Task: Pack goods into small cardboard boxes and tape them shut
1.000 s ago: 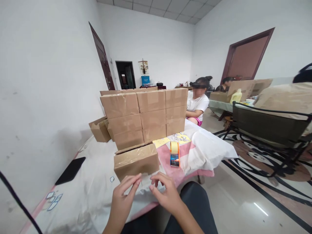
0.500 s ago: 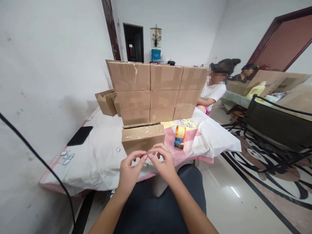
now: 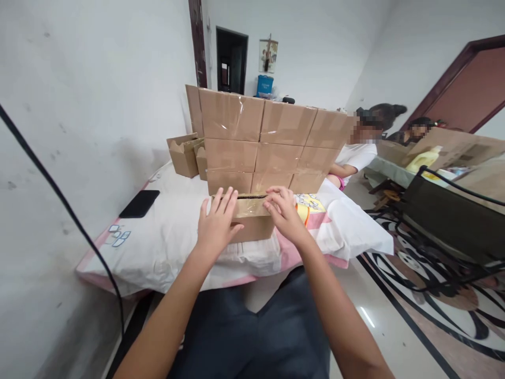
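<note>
A small cardboard box (image 3: 252,231) with clear tape along its top stands on the cloth-covered table in front of me. My left hand (image 3: 216,221) is over the box's left end, fingers stretched out and apart, thumb pointing right. At the right end, my right hand (image 3: 286,213) has its fingers loosely bent and apart at the upper edge. Whether either palm presses on the box is hidden. Just beyond my right hand is an orange tape dispenser (image 3: 303,213), mostly covered by that hand. Behind the box rises a stack of taped cardboard boxes (image 3: 256,142).
Open cardboard boxes (image 3: 183,158) stand at the back left, and a black phone-like slab (image 3: 140,203) lies on the tablecloth (image 3: 173,231). A person in a white top (image 3: 359,155) sits beyond the stack. On the right is a dark folding chair (image 3: 450,226); a black cable (image 3: 67,195) hangs at left.
My hands have moved forward and apart, from fingertips together in front of the box to its two ends. The fingers have spread. The view has shifted slightly.
</note>
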Available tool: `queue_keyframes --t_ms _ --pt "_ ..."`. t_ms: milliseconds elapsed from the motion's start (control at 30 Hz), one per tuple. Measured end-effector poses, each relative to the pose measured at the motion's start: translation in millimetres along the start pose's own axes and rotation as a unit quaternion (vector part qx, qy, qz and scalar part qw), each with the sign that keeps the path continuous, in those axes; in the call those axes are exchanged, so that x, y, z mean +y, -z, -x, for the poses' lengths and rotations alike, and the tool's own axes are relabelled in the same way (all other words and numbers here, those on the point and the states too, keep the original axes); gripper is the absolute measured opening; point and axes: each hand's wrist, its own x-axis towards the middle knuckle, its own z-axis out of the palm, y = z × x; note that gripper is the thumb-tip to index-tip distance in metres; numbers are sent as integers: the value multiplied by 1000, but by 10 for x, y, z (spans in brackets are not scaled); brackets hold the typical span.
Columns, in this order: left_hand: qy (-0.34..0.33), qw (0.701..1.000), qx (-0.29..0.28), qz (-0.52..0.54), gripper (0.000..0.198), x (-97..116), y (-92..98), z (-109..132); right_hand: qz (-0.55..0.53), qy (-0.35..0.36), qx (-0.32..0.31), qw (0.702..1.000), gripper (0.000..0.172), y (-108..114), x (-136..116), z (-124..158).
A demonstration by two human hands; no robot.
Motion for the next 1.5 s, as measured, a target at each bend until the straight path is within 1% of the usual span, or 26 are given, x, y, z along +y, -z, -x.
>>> queue_keyframes --t_ms 67,133,200,267,367,467,567,667,833,933,967,1100,1167,1267,1333,1433,1500 --pt "-12 998 -69 -7 77 -66 -78 -104 31 14 -65 997 18 13 22 -239" --pt "-11 995 -100 -7 71 -94 -161 -122 45 20 -130 990 18 -65 61 -454" --pt "-14 995 -96 -4 69 -102 -220 -84 55 14 -189 980 19 -209 133 -622" --pt "-19 996 -82 1 72 -105 -249 -34 69 5 -232 970 20 -373 230 -731" --pt "-20 997 -68 6 80 -112 -259 7 95 -12 -261 961 20 -570 367 -782" --pt "-26 998 -59 5 83 -111 -258 8 105 -28 -249 962 20 -656 424 -748" --pt "-33 998 -59 4 73 -94 -253 -5 113 -42 -228 966 20 -669 404 -701" --pt "-21 998 -61 0 67 -61 -243 -24 126 -53 -218 966 19 -675 369 -680" --pt "3 998 -63 -19 63 3 -238 -51 148 -42 -210 966 19 -706 386 -681" --pt "5 998 -54 -21 60 19 -246 -39 162 -37 -202 965 17 -719 442 -688" --pt "5 999 -50 -19 59 20 -247 -28 173 -41 -197 964 20 -723 462 -691" --pt "-2 999 -44 -3 57 13 -249 8 223 -93 -175 954 34 -738 508 -713" --pt "-7 999 -48 3 57 15 -252 -4 236 -135 -147 951 37 -743 500 -726" --pt "-23 998 -64 5 55 45 -268 -86 223 -197 -104 949 45 -740 462 -734" --pt "-36 996 -77 9 54 78 -293 -159 198 -221 -100 950 48 -730 436 -727" --pt "-58 994 -83 28 55 105 -358 -222 167 -217 -94 957 44 -699 445 -687" --pt "-83 993 -74 44 53 86 -416 -211 147 -194 -69 967 40 -641 537 -646"
